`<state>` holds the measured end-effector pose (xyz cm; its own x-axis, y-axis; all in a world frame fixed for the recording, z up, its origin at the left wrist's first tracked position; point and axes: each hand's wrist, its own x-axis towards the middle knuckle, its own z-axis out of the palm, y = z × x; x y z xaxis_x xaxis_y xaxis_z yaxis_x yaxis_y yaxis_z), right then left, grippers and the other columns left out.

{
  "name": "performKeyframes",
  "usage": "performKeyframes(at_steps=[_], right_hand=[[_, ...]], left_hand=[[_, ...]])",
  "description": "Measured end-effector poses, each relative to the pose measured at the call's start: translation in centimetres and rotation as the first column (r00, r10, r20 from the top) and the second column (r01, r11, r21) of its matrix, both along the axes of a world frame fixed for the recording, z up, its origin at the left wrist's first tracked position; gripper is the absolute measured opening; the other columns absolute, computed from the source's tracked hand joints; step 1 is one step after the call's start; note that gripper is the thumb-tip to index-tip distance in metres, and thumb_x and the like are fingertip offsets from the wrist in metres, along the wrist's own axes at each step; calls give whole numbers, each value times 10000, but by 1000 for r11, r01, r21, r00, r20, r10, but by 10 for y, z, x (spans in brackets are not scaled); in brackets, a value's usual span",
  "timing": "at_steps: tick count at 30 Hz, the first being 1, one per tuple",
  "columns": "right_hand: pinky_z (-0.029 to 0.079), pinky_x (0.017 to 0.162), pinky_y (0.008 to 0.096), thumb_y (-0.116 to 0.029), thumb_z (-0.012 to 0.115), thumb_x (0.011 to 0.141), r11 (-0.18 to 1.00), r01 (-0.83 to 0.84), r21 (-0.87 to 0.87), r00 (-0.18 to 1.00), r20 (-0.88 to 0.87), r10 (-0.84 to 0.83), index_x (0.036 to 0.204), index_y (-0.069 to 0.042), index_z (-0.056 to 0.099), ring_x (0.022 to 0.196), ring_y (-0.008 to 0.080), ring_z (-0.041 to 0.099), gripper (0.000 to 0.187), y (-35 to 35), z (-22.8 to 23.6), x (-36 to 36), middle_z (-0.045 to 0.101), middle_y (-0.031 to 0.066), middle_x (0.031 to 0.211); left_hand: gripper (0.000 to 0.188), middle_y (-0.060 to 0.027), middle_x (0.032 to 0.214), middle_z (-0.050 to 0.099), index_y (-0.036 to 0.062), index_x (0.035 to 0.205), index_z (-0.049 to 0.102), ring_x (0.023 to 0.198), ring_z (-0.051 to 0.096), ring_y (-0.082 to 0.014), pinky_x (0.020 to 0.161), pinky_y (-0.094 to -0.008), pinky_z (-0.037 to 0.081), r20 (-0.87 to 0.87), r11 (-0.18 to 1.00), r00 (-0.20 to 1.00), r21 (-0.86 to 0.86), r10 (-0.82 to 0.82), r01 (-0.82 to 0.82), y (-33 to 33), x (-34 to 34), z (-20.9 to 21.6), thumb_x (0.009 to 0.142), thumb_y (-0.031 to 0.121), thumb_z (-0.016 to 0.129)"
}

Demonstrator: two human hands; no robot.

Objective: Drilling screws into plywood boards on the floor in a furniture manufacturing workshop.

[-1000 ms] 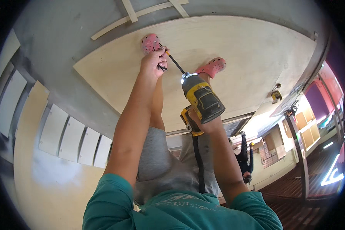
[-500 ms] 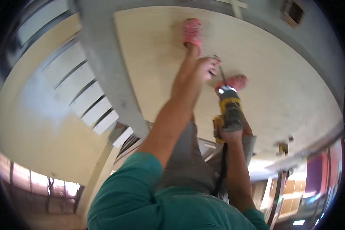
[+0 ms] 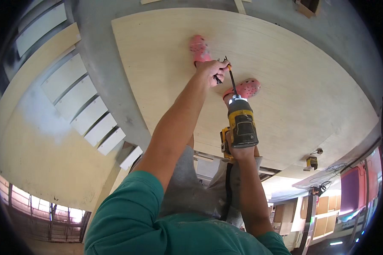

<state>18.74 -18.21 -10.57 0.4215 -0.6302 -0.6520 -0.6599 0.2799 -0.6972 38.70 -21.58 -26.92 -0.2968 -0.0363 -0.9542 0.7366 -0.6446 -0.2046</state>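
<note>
white rectangular panels [image 3: 90,116] sit in a row at left, beside gray floor [image 3: 106,68] and a broad plywood sheet [image 3: 157,63]. pink clogs [image 3: 199,49] stand on the sheet. the left hand [image 3: 212,73] has its fingers curled together, clamped on dark screws [image 3: 218,80], just beside the orange-tipped bit [image 3: 232,83] of a yellow-and-black impact driver [image 3: 241,121] held above the plywood; right-hand fingers [image 3: 237,151] wrap its handle.
</note>
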Motion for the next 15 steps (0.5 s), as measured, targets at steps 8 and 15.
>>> performKeyframes(at_steps=[8, 15], right_hand=[[479, 591, 253, -67, 639, 668, 984, 137, 111, 985, -123, -123, 945, 2, 562, 696, 127, 583, 296, -23, -67, 52, 604, 53, 804], [474, 666, 241, -32, 637, 672, 903, 371, 215, 928, -48, -369, 987, -32, 547, 756, 114, 569, 327, -22, -131, 82, 597, 50, 865]], left_hand=[[225, 52, 581, 370, 81, 785, 529, 412, 259, -47, 370, -199, 218, 54, 991, 990, -27, -133, 135, -26, 19, -72, 907, 232, 415], [145, -37, 611, 512, 61, 723, 519, 433, 346, -100, 388, -247, 243, 343, 997, 937, 67, -62, 41, -42, -6, -140, 840, 130, 468]])
